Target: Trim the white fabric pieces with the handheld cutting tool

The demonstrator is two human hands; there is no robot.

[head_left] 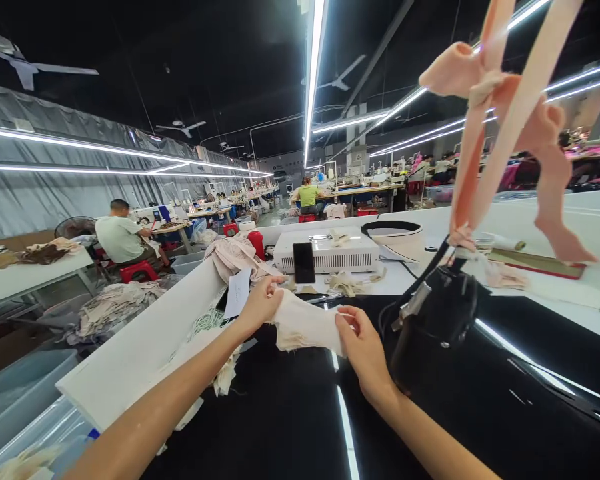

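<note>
A cream piece of fabric [307, 325] is stretched between my two hands above the shiny black table top [290, 413]. My left hand [261, 303] pinches its left end, fingers closed. At the right end, my right hand [363, 343] grips the edge between thumb and fingers. The fabric's lower edge looks frayed on the left. Just behind it, a dark phone [304, 262] leans upright against a white vented box [337, 250]. To the right of my right hand stands a black machine head [435, 317].
Peach fabric strips [485, 133] hang tied at the upper right. Cloth scraps [349, 285] lie before the white box. Left are a white panel [145, 353], a paper slip [237, 293] and piled beige cloth [240, 253]. A person in a white shirt [120, 237] sits further left.
</note>
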